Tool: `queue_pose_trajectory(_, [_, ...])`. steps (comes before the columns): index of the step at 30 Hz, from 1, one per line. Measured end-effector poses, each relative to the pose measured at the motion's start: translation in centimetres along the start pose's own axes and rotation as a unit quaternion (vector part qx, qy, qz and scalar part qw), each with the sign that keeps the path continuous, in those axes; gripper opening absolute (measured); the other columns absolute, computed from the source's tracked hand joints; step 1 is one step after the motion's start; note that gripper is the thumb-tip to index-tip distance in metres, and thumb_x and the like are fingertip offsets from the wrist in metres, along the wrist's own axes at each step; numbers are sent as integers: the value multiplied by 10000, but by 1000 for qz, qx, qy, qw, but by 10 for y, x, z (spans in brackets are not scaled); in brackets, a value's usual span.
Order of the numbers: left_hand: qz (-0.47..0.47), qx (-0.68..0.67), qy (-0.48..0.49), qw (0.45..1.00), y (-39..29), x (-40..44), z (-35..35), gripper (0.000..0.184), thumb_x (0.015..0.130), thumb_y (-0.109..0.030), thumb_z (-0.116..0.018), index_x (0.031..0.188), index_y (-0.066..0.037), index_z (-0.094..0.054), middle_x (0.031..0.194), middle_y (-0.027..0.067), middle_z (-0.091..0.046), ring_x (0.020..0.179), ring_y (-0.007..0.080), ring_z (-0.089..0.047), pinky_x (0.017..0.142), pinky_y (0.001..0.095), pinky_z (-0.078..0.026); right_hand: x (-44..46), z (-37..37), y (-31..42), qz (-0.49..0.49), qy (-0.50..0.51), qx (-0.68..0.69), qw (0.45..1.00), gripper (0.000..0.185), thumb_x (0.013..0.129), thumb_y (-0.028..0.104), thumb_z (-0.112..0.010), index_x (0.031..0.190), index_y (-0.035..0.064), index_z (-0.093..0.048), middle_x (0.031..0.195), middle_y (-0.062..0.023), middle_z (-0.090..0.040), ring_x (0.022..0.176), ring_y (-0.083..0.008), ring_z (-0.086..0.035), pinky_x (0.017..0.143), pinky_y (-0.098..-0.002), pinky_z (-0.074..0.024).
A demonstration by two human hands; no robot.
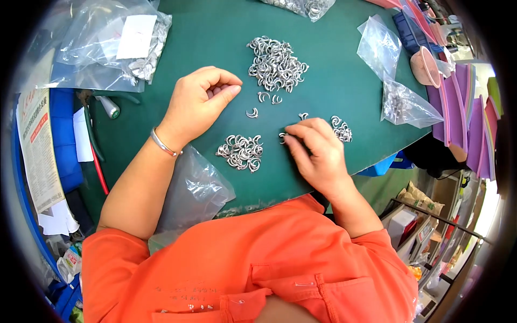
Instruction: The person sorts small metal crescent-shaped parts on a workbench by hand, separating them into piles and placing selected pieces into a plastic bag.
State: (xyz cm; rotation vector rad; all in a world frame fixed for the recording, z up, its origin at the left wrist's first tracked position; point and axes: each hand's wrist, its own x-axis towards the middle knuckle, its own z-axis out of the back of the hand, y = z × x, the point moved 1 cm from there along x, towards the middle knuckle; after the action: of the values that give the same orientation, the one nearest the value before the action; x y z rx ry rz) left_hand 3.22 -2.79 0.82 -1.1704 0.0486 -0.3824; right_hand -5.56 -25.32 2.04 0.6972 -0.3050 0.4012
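My right hand (319, 153) has thumb and forefinger closed on a small C-shaped metal piece (282, 138) just above the green table. Further left, my left hand (200, 102) is closed, thumb pressed to forefinger; whether anything is between them is hidden. A large pile of C-shaped metal pieces (277, 63) lies at the far middle. Several loose ones, such as a single curved piece (252, 113), lie nearer. A smaller heap (240, 152) sits between my forearms, and another small heap (341, 129) lies just beyond my right hand, partly covered by it.
Clear plastic bags (145, 48) with metal parts and a white label lie at the back left. Another bag with parts (404, 105) rests at the right edge, near purple bins (458, 102). An empty-looking plastic bag (196, 185) lies by my left forearm. Pliers (97, 145) are at left.
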Motion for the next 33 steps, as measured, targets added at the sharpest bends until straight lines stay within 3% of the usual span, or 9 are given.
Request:
queue_pose_trajectory(3, [4, 4, 1, 1000, 0, -1, 0, 91, 865, -81, -684, 921, -11, -695, 792, -18, -583, 654, 43, -471, 604, 193, -397, 1, -6, -1, 51, 6, -39, 998, 106, 729, 24, -718, 816, 37, -658, 790, -51, -580, 688, -240, -562, 607, -359, -443])
queue_pose_trajectory(10, [-3, 38, 10, 999, 1, 0, 0, 109, 862, -94, -692, 932, -11, -699, 818, -5, -640, 714, 59, -555, 653, 207, -447, -8, -8, 2, 137, -27, -154, 978, 119, 690, 36, -652, 803, 55, -619, 783, -54, -564, 657, -222, -533, 622, -353, -409])
queue_pose_trajectory(15, [3, 25, 5, 1000, 6, 1, 0, 117, 877, -100, -679, 938, 0, -696, 809, -12, -650, 725, 52, -569, 669, 207, -463, -16, 21, -10, 103, -77, -183, 975, 115, 729, 44, -647, 841, 57, -624, 844, -75, -611, 757, -230, -592, 675, -366, -442])
queue_pose_trajectory(18, [6, 22, 1, 1000, 4, -1, 0, 125, 879, -103, -679, 941, 5, -694, 806, -15, -648, 725, 53, -570, 668, 204, -463, -18, 54, -32, 2, -110, -233, 966, 101, 748, 43, -662, 846, 68, -654, 849, -46, -621, 770, -232, -590, 697, -373, -439])
queue_pose_trajectory(19, [4, 22, 3, 1000, 6, 0, 0, 126, 879, -104, -680, 942, 4, -694, 804, -15, -648, 722, 52, -569, 665, 205, -463, -19, 59, -35, 4, -113, -234, 966, 101, 748, 43, -662, 846, 68, -654, 849, -46, -621, 770, -232, -590, 697, -373, -439])
queue_pose_trajectory(21, [2, 22, 7, 1000, 5, 1, 0, 127, 879, -106, -681, 942, 3, -695, 803, -15, -649, 720, 52, -568, 663, 205, -463, -23, 63, -39, 23, -17, -256, 966, 98, 753, 49, -674, 847, 75, -665, 849, -40, -616, 794, -233, -584, 715, -368, -428])
queue_pose_trajectory(28, [-7, 28, 9, 1000, 4, 0, 0, 120, 879, -98, -680, 948, 0, -695, 804, -6, -655, 720, 54, -572, 666, 209, -468, -4, 30, -22, 53, -52, -161, 984, 130, 751, 80, -686, 878, 63, -662, 863, -48, -606, 809, -246, -573, 733, -368, -416])
queue_pose_trajectory(33, [-15, 21, 14, 1000, 8, 1, 0, 116, 874, -95, -685, 945, -4, -697, 810, -7, -659, 724, 57, -575, 669, 212, -470, 3, 7, -25, 37, 4, -141, 989, 101, 769, 72, -676, 863, 52, -646, 866, -67, -582, 842, -261, -556, 729, -378, -412])
